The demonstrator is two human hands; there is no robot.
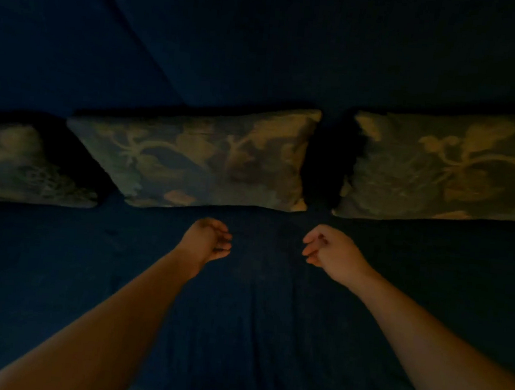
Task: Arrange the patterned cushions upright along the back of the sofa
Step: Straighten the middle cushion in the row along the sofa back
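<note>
Three floral patterned cushions stand in a row against the dark blue sofa back (265, 38): a left cushion (17, 162) partly cut off by the frame edge, a middle cushion (197, 157), and a right cushion (447, 169). A dark gap separates the middle and right ones. My left hand (209, 237) hovers over the seat just below the middle cushion, fingers loosely curled, holding nothing. My right hand (328, 247) hovers beside it below the gap, fingers also loosely curled and empty. Neither hand touches a cushion.
The dark blue sofa seat (253, 320) stretches from the cushions toward me, its cover slightly wrinkled. The scene is very dim.
</note>
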